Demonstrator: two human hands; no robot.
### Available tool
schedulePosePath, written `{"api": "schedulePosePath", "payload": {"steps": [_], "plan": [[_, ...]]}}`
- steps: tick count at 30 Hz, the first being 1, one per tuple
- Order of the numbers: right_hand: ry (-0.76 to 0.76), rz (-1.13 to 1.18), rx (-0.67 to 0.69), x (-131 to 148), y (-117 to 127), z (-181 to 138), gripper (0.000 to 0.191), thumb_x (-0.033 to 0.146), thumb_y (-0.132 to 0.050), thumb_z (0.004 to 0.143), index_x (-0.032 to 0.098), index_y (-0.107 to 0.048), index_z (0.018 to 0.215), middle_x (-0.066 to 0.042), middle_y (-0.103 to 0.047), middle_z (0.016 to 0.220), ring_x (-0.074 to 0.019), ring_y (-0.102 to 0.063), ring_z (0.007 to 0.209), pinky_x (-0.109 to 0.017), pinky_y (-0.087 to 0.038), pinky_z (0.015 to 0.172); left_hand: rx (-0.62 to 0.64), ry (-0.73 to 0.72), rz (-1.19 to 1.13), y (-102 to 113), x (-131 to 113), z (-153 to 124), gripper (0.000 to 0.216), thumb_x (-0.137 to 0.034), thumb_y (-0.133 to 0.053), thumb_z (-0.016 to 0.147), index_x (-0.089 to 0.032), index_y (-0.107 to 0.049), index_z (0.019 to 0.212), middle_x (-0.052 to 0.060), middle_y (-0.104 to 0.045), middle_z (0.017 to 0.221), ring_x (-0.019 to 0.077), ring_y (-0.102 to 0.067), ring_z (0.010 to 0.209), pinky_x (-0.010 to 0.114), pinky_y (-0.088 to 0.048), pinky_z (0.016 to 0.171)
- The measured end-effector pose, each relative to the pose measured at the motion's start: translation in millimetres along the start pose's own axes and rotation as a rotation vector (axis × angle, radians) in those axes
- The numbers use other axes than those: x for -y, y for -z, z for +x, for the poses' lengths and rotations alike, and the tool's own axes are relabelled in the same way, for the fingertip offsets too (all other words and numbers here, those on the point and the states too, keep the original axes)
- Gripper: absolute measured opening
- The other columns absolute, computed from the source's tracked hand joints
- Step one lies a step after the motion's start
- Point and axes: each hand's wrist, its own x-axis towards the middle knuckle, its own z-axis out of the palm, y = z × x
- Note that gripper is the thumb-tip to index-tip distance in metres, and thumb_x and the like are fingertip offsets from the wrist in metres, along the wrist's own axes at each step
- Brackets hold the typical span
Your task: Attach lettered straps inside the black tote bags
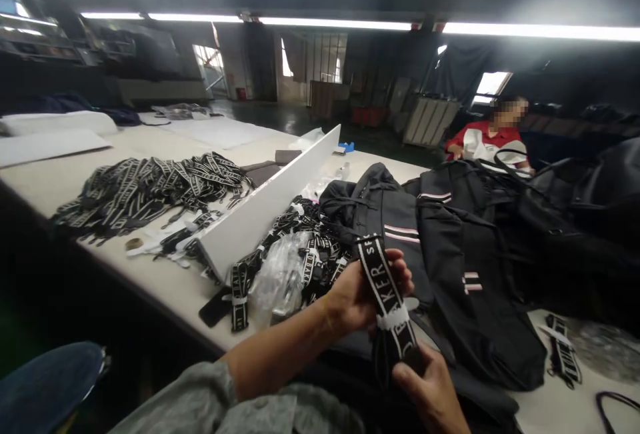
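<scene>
A folded black strap (381, 281) with white lettering and white edge lines is held up before me, a white band wrapped around its lower part. My left hand (353, 297) is closed around its upper part from behind, fingertips showing past the far edge. Thumb on top, my right hand (430, 384) pinches the lower end. Just beyond, black bags (450, 267) with pink and white stripes lie on the table. Left of my hands, more banded straps (240, 294) lie around a clear plastic bag (280, 274).
A white upright board (280, 201) divides the table (190, 287). A large heap of loose straps (150, 191) lies beyond it on the left. Another banded strap (564, 351) lies at right. A person in red (485, 134) is across the table; a blue stool (50, 381) stands lower left.
</scene>
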Motion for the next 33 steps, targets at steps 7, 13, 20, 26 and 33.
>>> {"api": "schedulePosePath", "payload": {"steps": [7, 13, 20, 26, 33], "plan": [[-0.130, 0.059, -0.161, -3.8, -23.6, -16.8, 0.041, 0.052, -0.067, 0.076, 0.013, -0.065, 0.090, -0.004, -0.063, 0.076, -0.0166, -0.054, 0.069, -0.026, -0.045, 0.063, -0.159, -0.009, 0.128, 36.8, 17.9, -1.1, 0.041, -0.035, -0.046, 0.089, -0.003, -0.064, 0.109, 0.017, -0.069, 0.098, 0.0264, -0.065, 0.092, 0.041, -0.051, 0.091], [-0.011, -0.053, -0.287, -5.8, -21.5, -14.4, 0.042, 0.052, -0.047, 0.091, 0.013, -0.061, 0.082, 0.000, -0.053, 0.071, -0.0114, -0.043, 0.065, -0.023, -0.036, 0.060, -0.150, 0.043, 0.431, 62.7, 30.3, -13.9, 0.051, -0.045, -0.052, 0.089, -0.008, -0.056, 0.124, 0.018, -0.063, 0.119, 0.0294, -0.059, 0.112, 0.041, -0.048, 0.098], [-0.013, 0.254, -0.313, -15.8, -24.3, -20.1, 0.041, 0.050, -0.050, 0.091, 0.013, -0.067, 0.085, -0.002, -0.060, 0.073, -0.0120, -0.054, 0.068, -0.025, -0.043, 0.065, -0.266, -0.007, 0.529, 68.1, 33.2, -5.1, 0.030, -0.031, -0.047, 0.095, -0.008, -0.062, 0.108, 0.016, -0.069, 0.107, 0.0248, -0.066, 0.100, 0.036, -0.055, 0.088], [-0.021, 0.488, -0.445, -18.1, -5.4, -26.7, 0.034, 0.037, -0.072, 0.077, 0.016, -0.070, 0.104, -0.007, -0.071, 0.094, -0.0155, -0.065, 0.082, -0.030, -0.050, 0.081, -0.250, 0.013, 0.097, 56.5, 16.6, -0.9, 0.039, -0.034, -0.036, 0.099, -0.010, -0.059, 0.080, 0.002, -0.063, 0.063, 0.0172, -0.069, 0.084, 0.037, -0.054, 0.095], [-0.138, 0.489, -0.254, -11.1, -24.4, -33.9, 0.037, 0.035, -0.078, 0.069, 0.016, -0.072, 0.100, -0.009, -0.073, 0.095, -0.0203, -0.068, 0.089, -0.038, -0.051, 0.089, -0.128, -0.068, 0.125, 52.5, 19.0, 4.6, 0.039, -0.036, -0.038, 0.098, -0.010, -0.059, 0.078, 0.005, -0.063, 0.074, 0.0199, -0.066, 0.096, 0.039, -0.052, 0.099]]}}
